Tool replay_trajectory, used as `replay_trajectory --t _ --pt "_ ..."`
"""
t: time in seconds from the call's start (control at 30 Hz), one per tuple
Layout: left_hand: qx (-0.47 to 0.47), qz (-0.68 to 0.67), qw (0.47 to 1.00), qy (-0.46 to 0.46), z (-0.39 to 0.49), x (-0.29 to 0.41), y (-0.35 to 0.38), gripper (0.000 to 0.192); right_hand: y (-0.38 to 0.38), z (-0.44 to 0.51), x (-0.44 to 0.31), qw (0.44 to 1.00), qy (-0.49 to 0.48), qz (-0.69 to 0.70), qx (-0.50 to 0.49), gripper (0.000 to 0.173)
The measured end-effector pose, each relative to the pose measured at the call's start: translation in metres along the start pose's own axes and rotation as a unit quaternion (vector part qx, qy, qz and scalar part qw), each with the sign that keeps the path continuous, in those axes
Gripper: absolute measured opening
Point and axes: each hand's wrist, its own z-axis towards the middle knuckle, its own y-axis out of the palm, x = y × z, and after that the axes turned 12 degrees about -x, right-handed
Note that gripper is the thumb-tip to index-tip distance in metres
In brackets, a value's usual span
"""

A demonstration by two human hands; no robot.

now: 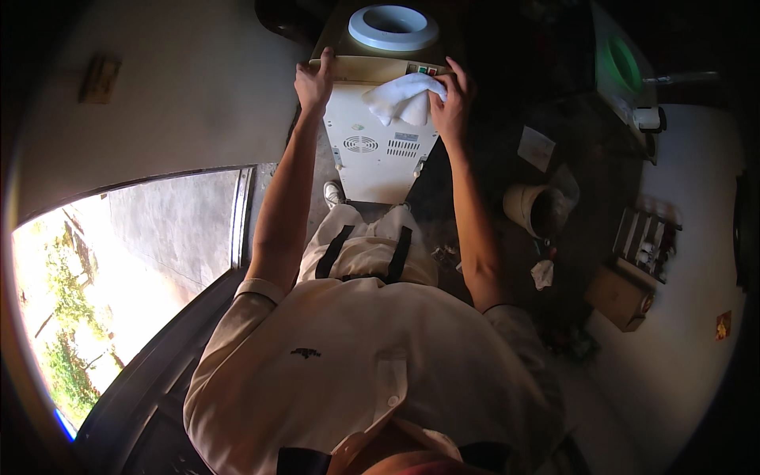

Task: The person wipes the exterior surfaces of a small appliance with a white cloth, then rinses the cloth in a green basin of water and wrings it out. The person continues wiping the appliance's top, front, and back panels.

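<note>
In front of me stands a tall white appliance (375,172), with a vent and a fan grille in its panel, and a raised round pale ring (393,27) around an opening on top. My left hand (314,83) grips the left top corner of its front edge. My right hand (452,98) is at the right top corner, with a white cloth (404,98) held by its fingers. The cloth hangs over the front edge, beside a row of small coloured switches (423,70).
A bright open doorway (130,249) lies at the left. On the right are a bucket (522,205), a cardboard box (617,297), a shoe rack (646,243) and an appliance with a green-lit ring (623,62). A wall (196,89) stands close at the left.
</note>
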Motion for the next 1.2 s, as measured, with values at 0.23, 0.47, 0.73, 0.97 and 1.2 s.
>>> replay_trajectory --t 0.23,0.47,0.73,0.97,1.2 --pt "-0.061 0.005 0.998 0.029 0.034 0.004 0.011 0.078 0.018 0.013 0.017 0.998 0.021 -0.054 0.018 0.026" --pt "0.046 -0.045 0.978 0.198 -0.008 -0.049 0.014 0.053 0.009 -0.012 -0.014 0.992 0.075 -0.092 0.050 0.042" --pt "-0.305 -0.032 0.951 0.052 -0.152 -0.099 0.012 0.048 0.022 -0.109 -0.062 0.976 0.175 0.114 -0.067 0.026" --pt "-0.310 -0.322 0.883 -0.145 -0.172 -0.104 0.014 0.049 0.052 -0.151 -0.101 0.965 0.065 0.093 -0.236 0.034" --pt "-0.327 -0.336 0.871 -0.151 -0.130 -0.114 0.002 0.033 0.077 -0.162 -0.097 0.942 0.177 0.223 -0.180 0.054"
